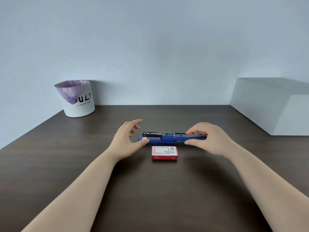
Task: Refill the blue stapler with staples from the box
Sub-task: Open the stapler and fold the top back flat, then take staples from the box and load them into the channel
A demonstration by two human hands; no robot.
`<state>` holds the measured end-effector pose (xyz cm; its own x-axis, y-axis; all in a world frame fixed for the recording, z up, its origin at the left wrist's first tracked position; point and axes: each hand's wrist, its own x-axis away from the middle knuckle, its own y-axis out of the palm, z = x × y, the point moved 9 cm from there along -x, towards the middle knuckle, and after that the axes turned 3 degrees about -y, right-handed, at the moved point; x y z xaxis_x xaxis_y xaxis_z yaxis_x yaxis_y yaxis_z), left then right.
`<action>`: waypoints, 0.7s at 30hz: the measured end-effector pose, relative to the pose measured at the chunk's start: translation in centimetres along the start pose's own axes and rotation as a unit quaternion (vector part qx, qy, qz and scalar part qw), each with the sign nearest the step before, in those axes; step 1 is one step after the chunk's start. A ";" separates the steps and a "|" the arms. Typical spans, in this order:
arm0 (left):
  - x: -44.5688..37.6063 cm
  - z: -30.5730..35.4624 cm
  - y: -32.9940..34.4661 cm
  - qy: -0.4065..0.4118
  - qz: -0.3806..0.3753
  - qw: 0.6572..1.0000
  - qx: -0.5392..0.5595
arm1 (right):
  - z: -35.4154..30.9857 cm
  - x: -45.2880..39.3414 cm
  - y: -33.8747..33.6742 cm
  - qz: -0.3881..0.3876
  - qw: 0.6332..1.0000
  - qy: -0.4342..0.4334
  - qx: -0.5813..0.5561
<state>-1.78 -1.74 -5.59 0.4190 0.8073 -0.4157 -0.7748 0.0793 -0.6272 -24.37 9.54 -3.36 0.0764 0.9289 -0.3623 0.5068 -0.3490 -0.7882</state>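
Blue stapler point(167, 138) lying flat on dark surface point(66, 156), just behind closed red box point(164, 153). Right hand point(206, 138) gripping stapler's right end; left hand point(127, 139) spread wide, thumb touching left end.

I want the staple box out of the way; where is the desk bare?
Bare desk lies left of the left hand toward the white bin, and near the front edge between the forearms. Crowded: stapler, staple box and right hand mid-desk.
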 end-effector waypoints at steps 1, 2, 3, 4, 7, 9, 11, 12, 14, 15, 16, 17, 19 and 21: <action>0.1 0.2 0.0 0.009 -0.012 1.000 -0.013 | -0.7 0.1 0.6 -0.020 1.000 -0.005 -0.004; 0.2 0.3 0.1 0.014 -0.026 0.999 -0.022 | -1.1 0.3 1.3 -0.042 0.999 -0.010 -0.012; 0.2 0.5 0.1 0.014 -0.035 0.999 -0.025 | -1.4 0.4 2.1 -0.065 0.998 -0.013 -0.023; 0.2 0.7 0.1 0.013 -0.039 0.999 -0.021 | -1.5 0.5 3.0 -0.089 0.995 -0.011 -0.031; 0.1 1.4 0.0 0.014 -0.044 0.999 0.001 | -1.5 0.7 4.6 -0.139 0.990 -0.004 -0.029; 0.3 1.7 0.4 0.008 -0.071 0.997 0.008 | -1.3 0.6 4.7 -0.144 0.989 0.002 -0.022; 0.8 1.9 1.4 0.001 -0.127 0.992 0.011 | -1.1 0.5 4.6 -0.138 0.990 0.002 -0.014; 1.1 2.0 2.0 -0.001 -0.159 0.987 0.006 | -1.1 0.5 4.6 -0.138 0.990 -0.003 -0.005; 1.5 2.1 2.8 0.002 -0.203 0.979 -0.023 | -1.5 0.5 4.7 -0.144 0.989 -0.018 0.009; 1.6 2.2 3.1 0.009 -0.213 0.976 -0.041 | -1.9 0.6 4.7 -0.148 0.988 -0.028 0.012; 1.5 2.3 3.2 0.017 -0.216 0.974 -0.060 | -2.3 0.6 4.8 -0.152 0.988 -0.038 0.014; 1.5 2.5 3.3 0.027 -0.216 0.973 -0.075 | -2.6 0.6 4.9 -0.155 0.987 -0.047 0.017; 1.6 3.0 3.5 0.045 -0.214 0.972 -0.088 | -3.0 0.7 5.0 -0.157 0.986 -0.056 0.018; 1.8 3.4 3.4 0.055 -0.209 0.973 -0.082 | -3.2 0.7 4.9 -0.150 0.987 -0.060 0.013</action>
<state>-5.31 1.95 -6.22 0.7362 0.6563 -0.1651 -0.4442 0.2846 -0.8495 -19.09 8.83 -5.90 -0.1769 0.9701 -0.1659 0.4692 -0.0651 -0.8807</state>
